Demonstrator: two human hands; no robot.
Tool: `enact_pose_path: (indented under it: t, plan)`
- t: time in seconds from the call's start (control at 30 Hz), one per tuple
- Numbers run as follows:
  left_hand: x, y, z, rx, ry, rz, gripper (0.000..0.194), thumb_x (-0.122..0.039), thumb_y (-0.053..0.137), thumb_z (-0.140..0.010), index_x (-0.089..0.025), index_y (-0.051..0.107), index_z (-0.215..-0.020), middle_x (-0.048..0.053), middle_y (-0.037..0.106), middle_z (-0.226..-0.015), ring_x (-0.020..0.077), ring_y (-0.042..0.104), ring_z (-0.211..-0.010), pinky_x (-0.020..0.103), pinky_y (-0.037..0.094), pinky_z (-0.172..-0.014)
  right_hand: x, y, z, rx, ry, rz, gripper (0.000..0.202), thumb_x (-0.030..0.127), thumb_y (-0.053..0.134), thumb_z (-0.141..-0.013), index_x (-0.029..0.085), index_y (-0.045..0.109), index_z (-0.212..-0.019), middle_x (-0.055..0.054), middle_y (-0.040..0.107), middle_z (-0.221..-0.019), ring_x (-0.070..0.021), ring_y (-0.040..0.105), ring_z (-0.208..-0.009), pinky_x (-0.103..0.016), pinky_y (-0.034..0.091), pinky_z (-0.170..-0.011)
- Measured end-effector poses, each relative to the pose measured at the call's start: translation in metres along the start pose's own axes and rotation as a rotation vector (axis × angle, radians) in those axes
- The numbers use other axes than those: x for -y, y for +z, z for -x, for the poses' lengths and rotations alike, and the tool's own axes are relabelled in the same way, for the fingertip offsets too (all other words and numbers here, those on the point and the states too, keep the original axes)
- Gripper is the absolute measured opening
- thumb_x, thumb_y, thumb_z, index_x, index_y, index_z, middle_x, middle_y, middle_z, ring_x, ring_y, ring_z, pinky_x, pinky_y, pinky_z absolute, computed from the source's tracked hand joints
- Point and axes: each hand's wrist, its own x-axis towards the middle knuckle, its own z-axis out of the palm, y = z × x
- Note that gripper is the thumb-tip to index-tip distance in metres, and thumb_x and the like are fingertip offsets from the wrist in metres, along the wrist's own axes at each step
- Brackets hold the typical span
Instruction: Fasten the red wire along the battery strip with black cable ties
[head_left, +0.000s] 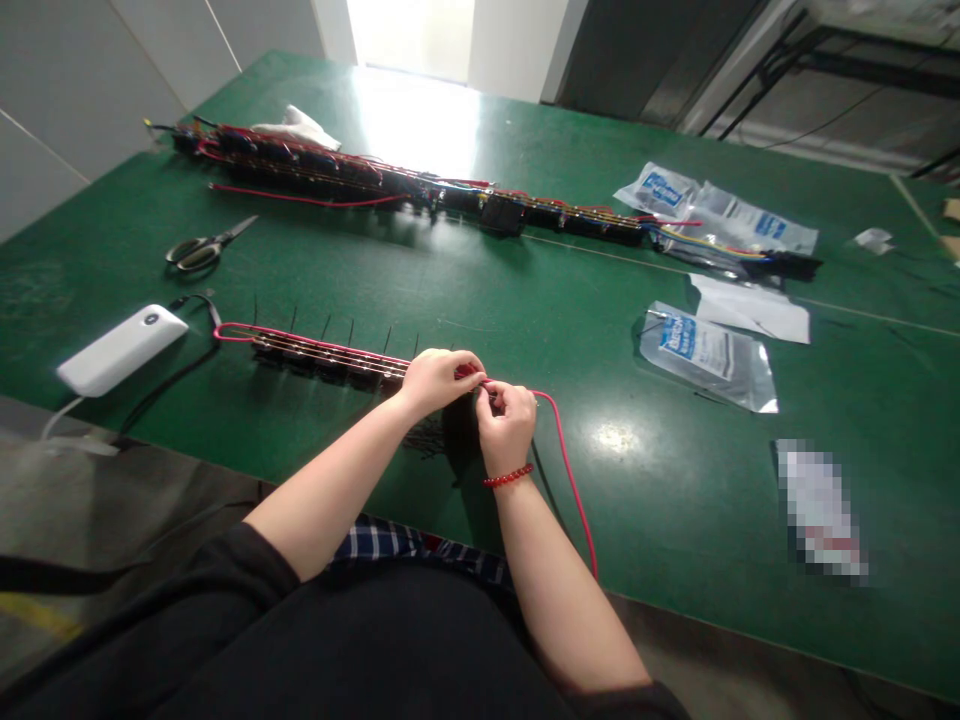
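Note:
A short black strip assembly (330, 358) lies along the near part of the green table, with thin wires on top and black tie tails sticking up. My left hand (439, 382) rests over its right end, thumb and fingers pinched at the red cable (564, 450). Close beside it, my right hand (508, 418) has its fingertips pressed together just under the cable; what they hold is too small to tell. From my hands the red cable runs right, then curves down over the table's near edge. Its other end loops at the strip's left end.
A longer wired assembly (390, 183) spans the back of the green table (450, 280). Scissors (206, 247) and a white power bank (122, 350) lie left. Clear plastic bags (709, 355), white paper (750, 308) and a blurred-out item (821, 510) lie right. A white cloth (298, 127) sits behind.

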Motion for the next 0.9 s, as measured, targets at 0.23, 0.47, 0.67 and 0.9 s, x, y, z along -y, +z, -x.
enact_pose_path:
  t: [0.23, 0.47, 0.67, 0.9]
  plan:
    - [-0.0004, -0.0003, -0.0002, 0.0, 0.003, 0.009, 0.016, -0.038, 0.063, -0.085, -0.026, 0.073, -0.088, -0.002, 0.075, -0.082, 0.0141, 0.067, -0.075, 0.023, 0.047, -0.07, 0.0003, -0.0001, 0.0001, 0.005, 0.012, 0.014, 0.012, 0.029, 0.056, -0.088, 0.02, 0.064, -0.085, -0.001, 0.057, -0.073, -0.0174, 0.05, -0.073, -0.033, 0.04, -0.074]
    - [-0.001, -0.0007, 0.0001, -0.005, 0.011, 0.017, 0.015, -0.038, 0.064, -0.084, -0.026, 0.072, -0.087, -0.002, 0.074, -0.081, 0.0137, 0.067, -0.075, 0.023, 0.047, -0.068, 0.0, -0.0001, 0.0001, -0.001, 0.0, 0.028, 0.012, 0.029, 0.056, -0.088, 0.02, 0.064, -0.084, -0.001, 0.057, -0.072, -0.0172, 0.05, -0.073, -0.032, 0.04, -0.073]
    - [-0.0008, -0.0002, -0.0003, -0.005, 0.008, -0.003, 0.016, -0.039, 0.064, -0.084, -0.026, 0.073, -0.088, -0.002, 0.075, -0.082, 0.0143, 0.067, -0.076, 0.023, 0.047, -0.069, -0.0009, -0.0003, 0.0003, 0.016, 0.004, 0.014, 0.012, 0.029, 0.057, -0.088, 0.02, 0.064, -0.085, -0.001, 0.057, -0.073, -0.0176, 0.051, -0.075, -0.033, 0.04, -0.075]
    - [-0.001, -0.0004, 0.0001, -0.016, 0.013, 0.005, 0.015, -0.038, 0.064, -0.084, -0.026, 0.073, -0.088, -0.002, 0.075, -0.083, 0.0145, 0.067, -0.076, 0.024, 0.047, -0.069, -0.0017, 0.0008, 0.0003, 0.001, -0.008, 0.023, 0.012, 0.029, 0.057, -0.088, 0.02, 0.064, -0.085, -0.001, 0.057, -0.072, -0.0174, 0.05, -0.073, -0.033, 0.04, -0.074]
